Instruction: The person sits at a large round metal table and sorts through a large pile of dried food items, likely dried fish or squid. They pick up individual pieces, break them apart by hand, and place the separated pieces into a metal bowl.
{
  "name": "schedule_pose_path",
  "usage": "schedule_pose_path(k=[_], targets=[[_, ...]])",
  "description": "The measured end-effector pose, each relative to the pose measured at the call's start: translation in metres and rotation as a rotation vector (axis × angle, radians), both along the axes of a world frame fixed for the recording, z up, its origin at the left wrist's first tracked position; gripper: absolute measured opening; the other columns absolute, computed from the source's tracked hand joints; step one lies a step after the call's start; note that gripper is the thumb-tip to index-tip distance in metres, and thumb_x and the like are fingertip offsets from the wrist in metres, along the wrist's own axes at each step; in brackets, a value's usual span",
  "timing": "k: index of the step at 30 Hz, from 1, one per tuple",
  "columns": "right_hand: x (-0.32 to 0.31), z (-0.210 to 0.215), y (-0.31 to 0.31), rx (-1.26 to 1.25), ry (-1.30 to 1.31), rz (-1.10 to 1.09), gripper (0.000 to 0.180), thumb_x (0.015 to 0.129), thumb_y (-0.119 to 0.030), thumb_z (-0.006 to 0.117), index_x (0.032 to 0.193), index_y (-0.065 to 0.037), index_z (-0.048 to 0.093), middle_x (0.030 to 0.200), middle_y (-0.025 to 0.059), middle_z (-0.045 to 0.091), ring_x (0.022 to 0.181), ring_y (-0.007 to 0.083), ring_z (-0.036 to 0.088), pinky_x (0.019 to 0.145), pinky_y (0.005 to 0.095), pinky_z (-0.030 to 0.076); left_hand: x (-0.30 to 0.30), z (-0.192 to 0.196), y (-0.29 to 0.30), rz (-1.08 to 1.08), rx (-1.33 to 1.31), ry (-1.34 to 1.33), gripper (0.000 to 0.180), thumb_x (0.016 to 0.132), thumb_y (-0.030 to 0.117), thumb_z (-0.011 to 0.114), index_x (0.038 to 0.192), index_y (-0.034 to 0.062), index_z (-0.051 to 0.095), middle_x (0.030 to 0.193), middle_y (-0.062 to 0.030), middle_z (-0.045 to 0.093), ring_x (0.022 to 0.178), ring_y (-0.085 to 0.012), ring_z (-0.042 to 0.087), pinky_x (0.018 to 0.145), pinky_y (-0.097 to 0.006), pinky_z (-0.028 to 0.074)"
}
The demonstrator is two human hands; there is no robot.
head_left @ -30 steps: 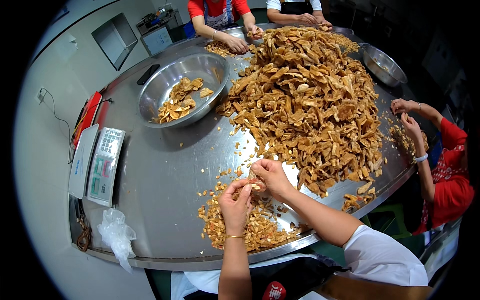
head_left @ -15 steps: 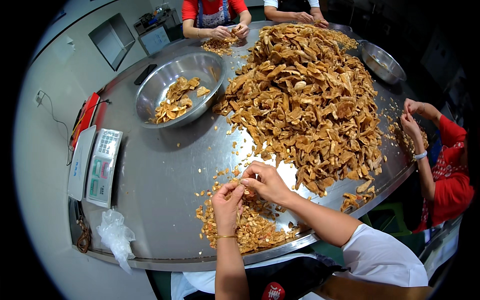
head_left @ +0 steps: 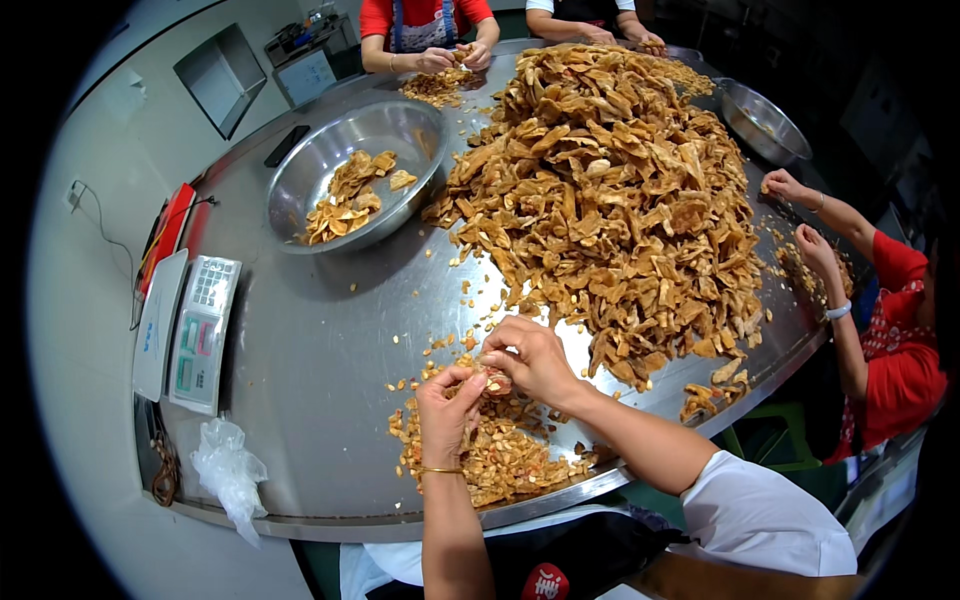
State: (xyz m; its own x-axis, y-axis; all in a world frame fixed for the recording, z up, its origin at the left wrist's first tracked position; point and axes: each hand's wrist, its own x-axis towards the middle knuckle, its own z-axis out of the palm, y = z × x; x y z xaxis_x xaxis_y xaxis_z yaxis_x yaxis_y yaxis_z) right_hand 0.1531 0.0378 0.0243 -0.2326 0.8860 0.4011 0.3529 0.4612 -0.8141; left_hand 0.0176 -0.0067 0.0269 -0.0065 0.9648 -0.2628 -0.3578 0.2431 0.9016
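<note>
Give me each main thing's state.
Left hand: pinching dried piece
Right hand: pinching same piece
Dried piece: held between hands
Slice heap: piled high
Small bits: scattered loosely
Big bowl: partly filled
Small bowl: upright, contents unclear
Bag: crumpled, overhanging table edge
Scale: nothing on top
Phone: lying flat

Open tabletop (head_left: pixel 310 340) leftward, tall heap (head_left: pixel 610 200) blocking forward right

A white scale (head_left: pixel 203 340) with a keypad stands at the left side of the metal counter (head_left: pixel 300 400), beside a flat white panel (head_left: pixel 157 325). Beyond them is a red object (head_left: pixel 170 235). A crumpled clear plastic bag (head_left: pixel 230 475) hangs over the near edge, with a brown cord (head_left: pixel 163 475) to its left. A flat black object (head_left: pixel 287 146) lies farther back. A green stool (head_left: pixel 775 440) is at the right, near a person in red (head_left: pixel 900 345).
</note>
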Motion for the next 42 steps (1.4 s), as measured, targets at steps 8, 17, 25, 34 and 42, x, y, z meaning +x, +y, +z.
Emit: schedule_pose_path(k=[8,17,25,34,42], targets=[[-0.005,-0.001,-0.002,-0.044,0.094,-0.031,0.008,0.067,-0.007,0.061,0.071,-0.002,0.056,0.066,0.0084,0.053,0.056,0.0227,0.053,0.050,0.0304,0.040,-0.003,-0.004,0.005,-0.010,0.051,-0.092,0.009,0.072,0.005,0.059,0.073,0.0013,0.051,0.054,-0.0011,0.047,0.037,-0.0043,0.037,0.030,-0.016,0.029],[-0.005,0.003,-0.002,-0.068,0.148,0.015,0.010,0.067,-0.008,0.060,0.072,0.000,0.056,0.066,0.0083,0.054,0.058,0.0211,0.053,0.053,0.0294,0.040,-0.008,-0.005,0.002,-0.054,0.010,-0.305,0.008,0.074,0.005,0.057,0.073,0.0015,0.050,0.056,-0.0018,0.048,0.036,-0.0041,0.037,0.029,-0.016,0.030],[0.024,0.019,0.021,-0.502,0.382,-0.153,0.010,0.073,-0.009,0.056,0.067,-0.002,0.054,0.065,0.0042,0.054,0.058,0.0104,0.051,0.053,0.0230,0.042,-0.013,-0.006,-0.013,-0.193,0.263,-0.536,0.010,0.078,0.007,0.051,0.084,-0.0018,0.050,0.060,-0.0057,0.051,0.032,-0.0028,0.032,0.025,-0.014,0.024],[0.005,0.002,0.003,-0.381,-0.127,0.184,0.011,0.068,-0.012,0.064,0.071,-0.002,0.060,0.056,0.0045,0.054,0.051,0.0099,0.050,0.051,0.0272,0.041,-0.011,-0.006,-0.008,0.271,0.103,-0.572,0.011,0.080,0.015,0.052,0.084,0.0047,0.052,0.072,-0.0063,0.056,0.041,-0.0069,0.037,0.030,-0.015,0.030],[0.007,0.010,0.002,-0.513,-0.128,0.146,0.010,0.070,-0.010,0.063,0.072,-0.001,0.058,0.056,0.0029,0.054,0.055,0.0075,0.052,0.050,0.0229,0.042,-0.009,-0.009,-0.006,0.323,0.079,-0.392,0.009,0.075,0.008,0.057,0.080,0.0011,0.052,0.058,-0.0023,0.050,0.040,-0.0063,0.040,0.031,-0.017,0.033]])
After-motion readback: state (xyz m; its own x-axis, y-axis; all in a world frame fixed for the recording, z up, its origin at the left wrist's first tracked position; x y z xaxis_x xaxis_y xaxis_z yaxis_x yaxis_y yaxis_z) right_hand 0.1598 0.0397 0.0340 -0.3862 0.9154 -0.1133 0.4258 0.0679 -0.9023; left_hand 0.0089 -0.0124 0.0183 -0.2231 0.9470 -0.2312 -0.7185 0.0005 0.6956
